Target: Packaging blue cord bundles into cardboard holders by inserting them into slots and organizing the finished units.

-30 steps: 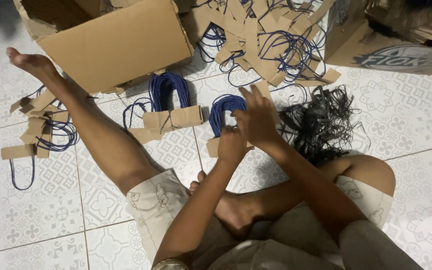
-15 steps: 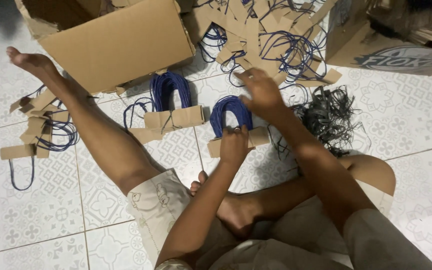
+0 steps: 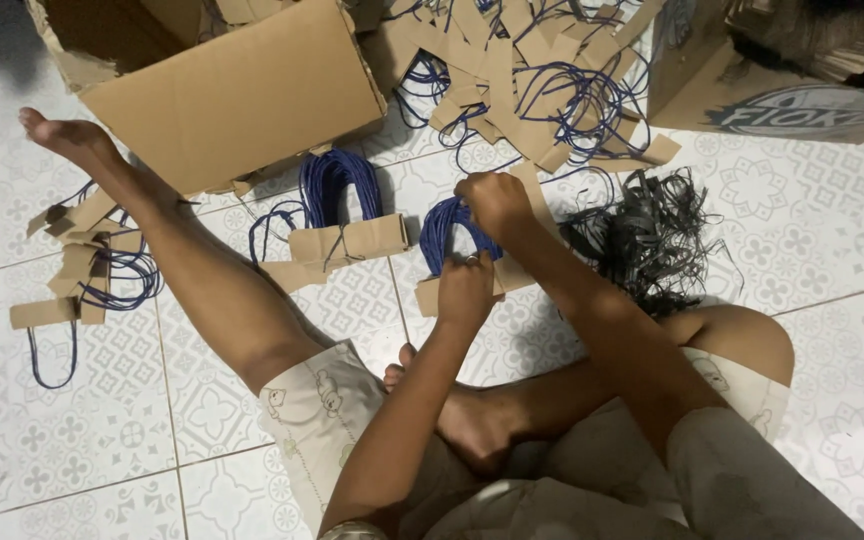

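The blue bundle sits on the tiled floor straight ahead of the person, between the outstretched leg and the folded one, close enough for both arms to work it without leaning. It is a stack of blue cord loops arching up from brown card strips, the loops gathered one behind another so they stand as a single hoop. The left hand is closed down on the card end, pinning the strips flat against the tile, which keeps the stack from sliding or fanning. The right hand is curled over the top of the arch with fingers closed on the cords, seemingly squaring the loops together (how tight the pinch is cannot be told from above).

Just to the left stands a second bundle of the same make, set upright and apart, near the leg. Beyond both, a loose heap of card strips and blue cord lies spread within arm's reach. A tangle of black cords lies beside the right forearm. A few more pieces lie outside the outstretched leg, well apart from the rest. An open carton stands at the back left, its flap leaning toward the second bundle, and another box at the back right
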